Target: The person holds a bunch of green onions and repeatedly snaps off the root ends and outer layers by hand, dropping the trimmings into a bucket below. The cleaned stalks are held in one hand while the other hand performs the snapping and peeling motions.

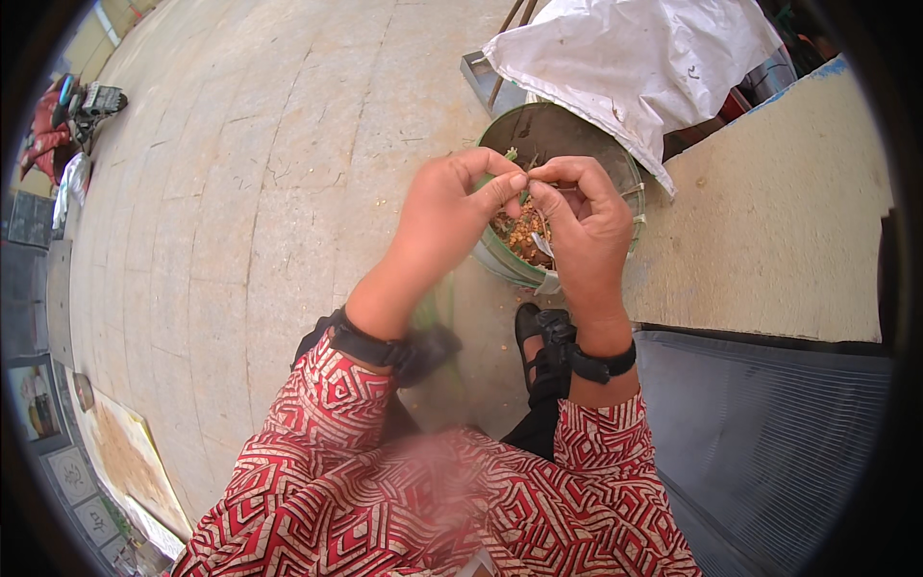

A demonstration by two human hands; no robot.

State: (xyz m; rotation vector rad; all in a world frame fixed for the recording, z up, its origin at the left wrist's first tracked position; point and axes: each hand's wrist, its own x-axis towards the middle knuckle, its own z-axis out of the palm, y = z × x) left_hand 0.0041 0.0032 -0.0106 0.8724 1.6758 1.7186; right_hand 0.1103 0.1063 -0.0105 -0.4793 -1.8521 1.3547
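Both hands meet at the fingertips over a green-rimmed bucket (497,252). My left hand (454,198) is closed around a green plant stalk (511,154), whose pale end shows above the forefinger. Blurred green leaves (436,306) hang below the left wrist, perhaps part of the same plant. My right hand (588,209) pinches thumb and forefinger together against the left fingertips. Whatever lies between them is too small to make out. Inside the bucket are yellow-orange bits (518,234), dry scraps and a pale strip (542,244).
A white woven sheet (627,65) overhangs the bucket's far side. To the right stand a pale slab (764,216) and a grey ribbed panel (764,411). A black shoe (528,324) is just below the bucket. A red vehicle (54,137) stands far left on the paved floor (238,180).
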